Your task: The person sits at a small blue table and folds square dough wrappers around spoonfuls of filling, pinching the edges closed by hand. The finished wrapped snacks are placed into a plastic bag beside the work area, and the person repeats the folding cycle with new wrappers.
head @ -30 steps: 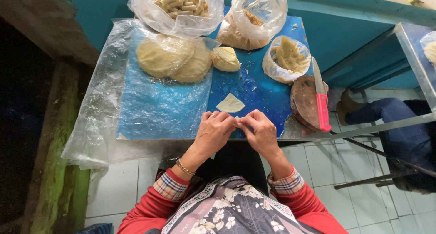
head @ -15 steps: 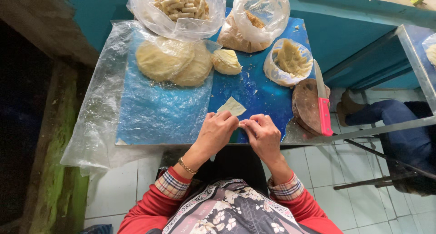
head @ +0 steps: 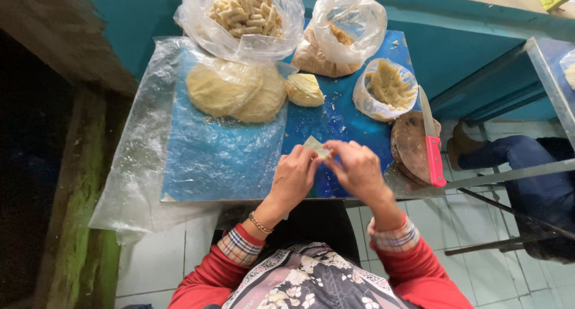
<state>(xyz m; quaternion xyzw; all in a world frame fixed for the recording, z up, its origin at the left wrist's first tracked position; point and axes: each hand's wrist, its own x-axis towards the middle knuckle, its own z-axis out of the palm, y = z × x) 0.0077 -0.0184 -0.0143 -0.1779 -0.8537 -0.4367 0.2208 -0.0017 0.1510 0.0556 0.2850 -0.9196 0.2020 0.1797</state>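
our left hand [head: 294, 178] and right hand [head: 357, 170] pinch a small pale wrapper [head: 315, 147] between fingertips just above the blue worktop [head: 335, 120]; we judge it thin, soft, tearable, best held by its edges.

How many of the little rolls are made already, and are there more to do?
Done: a bag of finished rolls, too many to count. In hand: the left hand and right hand pinch one small wrapper piece. Left: stacked round wrappers and a bag of filling.
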